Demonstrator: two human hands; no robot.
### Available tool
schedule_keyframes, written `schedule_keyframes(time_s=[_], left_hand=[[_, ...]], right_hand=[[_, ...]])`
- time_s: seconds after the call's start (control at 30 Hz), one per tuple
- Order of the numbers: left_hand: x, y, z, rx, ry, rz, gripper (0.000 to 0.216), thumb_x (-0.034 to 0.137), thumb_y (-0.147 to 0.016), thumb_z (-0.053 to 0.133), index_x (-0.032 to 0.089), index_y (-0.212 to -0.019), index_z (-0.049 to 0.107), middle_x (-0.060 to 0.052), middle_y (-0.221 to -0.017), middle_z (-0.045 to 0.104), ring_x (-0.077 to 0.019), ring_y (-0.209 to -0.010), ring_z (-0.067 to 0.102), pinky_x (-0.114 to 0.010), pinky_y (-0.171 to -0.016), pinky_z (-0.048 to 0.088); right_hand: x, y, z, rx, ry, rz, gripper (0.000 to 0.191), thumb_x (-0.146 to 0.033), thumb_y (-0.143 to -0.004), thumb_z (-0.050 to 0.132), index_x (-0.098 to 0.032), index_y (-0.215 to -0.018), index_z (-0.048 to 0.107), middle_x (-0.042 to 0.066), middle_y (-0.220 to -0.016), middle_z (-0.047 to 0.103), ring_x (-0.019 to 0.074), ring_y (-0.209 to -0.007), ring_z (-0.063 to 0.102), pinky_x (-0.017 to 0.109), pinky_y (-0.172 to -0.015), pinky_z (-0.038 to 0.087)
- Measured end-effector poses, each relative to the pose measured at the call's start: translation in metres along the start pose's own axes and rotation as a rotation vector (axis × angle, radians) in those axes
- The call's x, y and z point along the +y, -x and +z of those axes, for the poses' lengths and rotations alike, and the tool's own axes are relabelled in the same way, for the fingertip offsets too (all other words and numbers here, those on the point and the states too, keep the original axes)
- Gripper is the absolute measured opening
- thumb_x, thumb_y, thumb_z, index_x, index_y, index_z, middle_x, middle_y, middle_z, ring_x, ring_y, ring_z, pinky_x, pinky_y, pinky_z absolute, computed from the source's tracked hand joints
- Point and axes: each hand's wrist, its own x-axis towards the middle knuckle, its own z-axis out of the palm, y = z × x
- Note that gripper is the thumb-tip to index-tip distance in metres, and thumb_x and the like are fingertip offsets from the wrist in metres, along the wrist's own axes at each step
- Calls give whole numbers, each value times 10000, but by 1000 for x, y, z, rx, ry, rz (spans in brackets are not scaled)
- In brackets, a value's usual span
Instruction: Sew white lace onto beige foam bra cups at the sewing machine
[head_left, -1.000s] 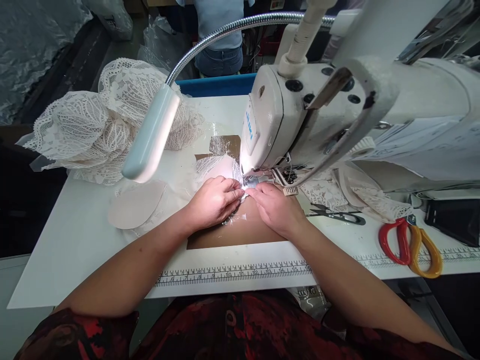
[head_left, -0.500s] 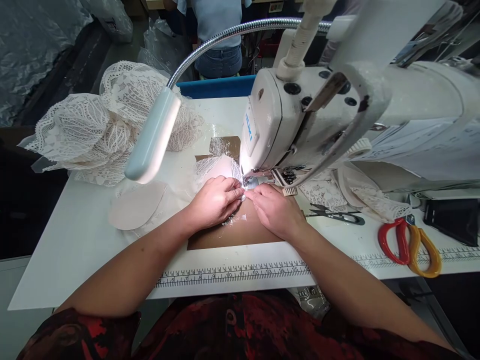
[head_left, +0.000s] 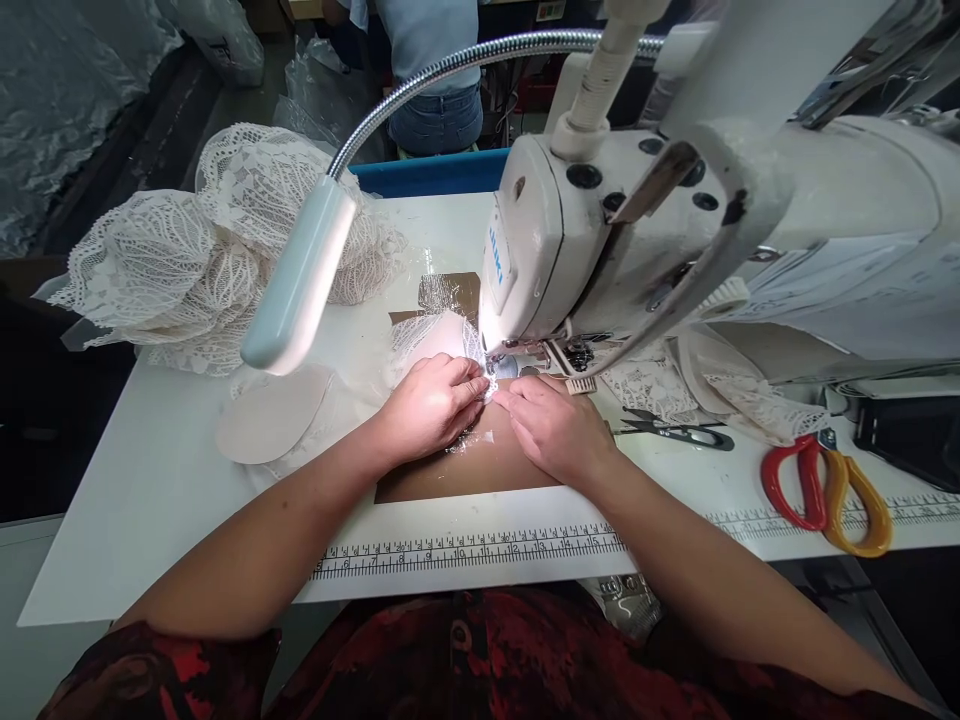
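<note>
A lace-edged fabric cup in pale pink and white lies under the needle end of a white sewing machine. My left hand is closed, thumb and fingers pinching the cup's lace edge just in front of the presser foot. Across from it, my right hand has its fingers drawn together at the same edge, the index fingertip beside the lace. Under both hands is a brown board with clear tape on it. What the right fingertips grip, if anything beyond the lace edge, is mostly hidden.
A heap of lace cups lies at the left, with a flat oval cup nearer. A lamp hangs above. At the right are thread snips, lace pieces and red-and-yellow-handled scissors. A printed ruler runs along the front edge.
My right hand has shifted slightly right, so its fingertips stand a little farther from my left fingers. The left hand keeps its hold, and the cup has barely moved.
</note>
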Motion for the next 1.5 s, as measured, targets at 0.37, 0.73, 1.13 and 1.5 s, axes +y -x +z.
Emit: schedule_keyframes(time_s=[0.37, 0.73, 1.13, 1.5], left_hand=[[-6, -5, 6, 31, -172, -98, 308, 299, -934, 432, 158, -1105, 646, -112, -997, 621, -246, -889, 531, -366, -725, 407], [-17, -6, 1, 38, -159, -270, 344, 304, -907, 431, 159, -1171, 596, -139, -1259, 550, -314, -1152, 471, -458, -917, 399], [-33, 16, -37, 84, -241, -533, 409, 367, -892, 462, 160, -1241, 511, -143, -1249, 542, -292, -1166, 484, -418, -936, 416], [-21, 176, -100, -4, -203, -1136, 264, 415, -877, 406, 167, -860, 493, -120, -904, 576, -291, -878, 570, -402, -701, 474]], right_hand=[[-2, -3, 5, -16, -17, 132, 358, -137, -860, 434, -228, -1115, 668, 48, -908, 665, 201, -853, 552, 295, -600, 326], [3, -3, 4, 27, -137, 114, 311, -218, -911, 436, -226, -1116, 670, 31, -950, 690, 189, -886, 592, 281, -711, 409], [11, 0, 6, 60, -119, -8, 327, -234, -916, 413, -192, -1127, 660, 60, -933, 672, 189, -777, 611, 297, -644, 431], [8, -1, 4, 39, -146, 10, 341, -209, -903, 403, -187, -1115, 669, 65, -920, 688, 207, -807, 623, 328, -677, 455]])
